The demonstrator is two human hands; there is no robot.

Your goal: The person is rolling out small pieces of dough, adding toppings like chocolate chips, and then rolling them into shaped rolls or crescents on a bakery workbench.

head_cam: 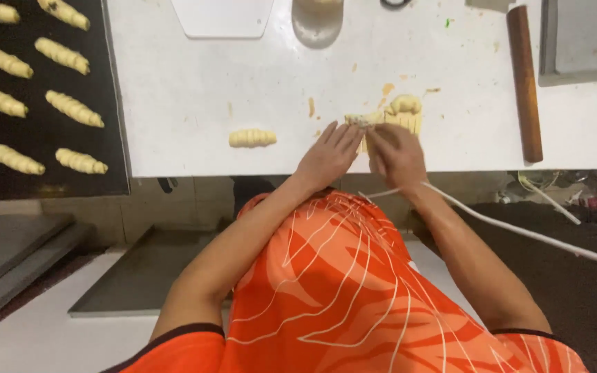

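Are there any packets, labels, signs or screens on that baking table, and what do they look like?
None in view. The white table bears only unpackaged things: a strip of dough under the left hand and right hand, one rolled dough piece, a wooden rolling pin, and a dark tray of rolled pieces at the left.

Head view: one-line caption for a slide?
Both hands press dough on a white table, beside a tray of rolls.
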